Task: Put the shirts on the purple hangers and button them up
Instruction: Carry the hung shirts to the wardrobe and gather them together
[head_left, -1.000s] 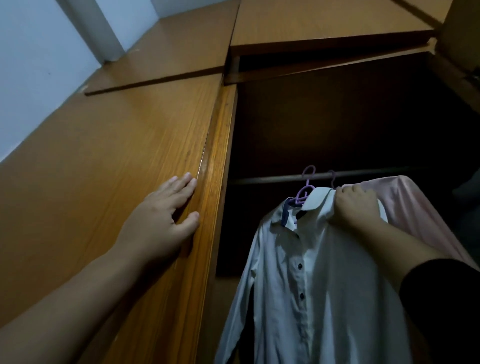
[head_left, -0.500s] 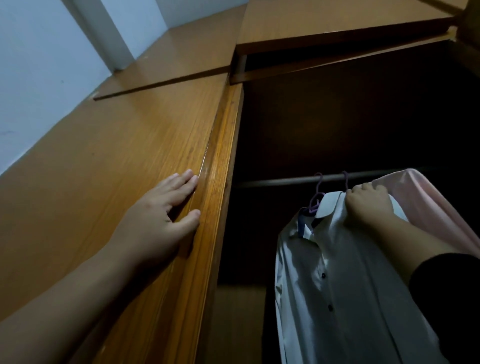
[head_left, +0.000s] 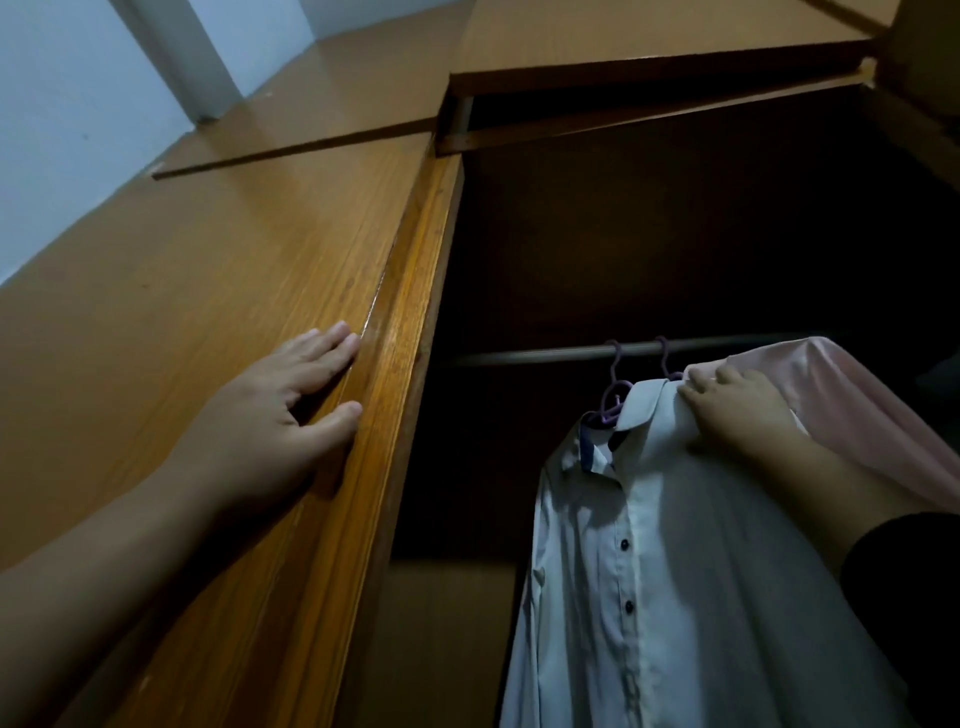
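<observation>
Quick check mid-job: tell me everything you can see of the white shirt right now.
The white shirt hangs front-facing on a purple hanger whose hook is at the wardrobe rail. It looks like thin, smooth woven cloth with a pointed collar, a dark inner neckband and small dark buttons down a closed placket; the collar itself lies open. One sleeve hangs down at the near side. The right hand grips its collar and shoulder. A pink shirt lies right behind it.

No readable text, label, brand, number or sign shows anywhere here
</observation>
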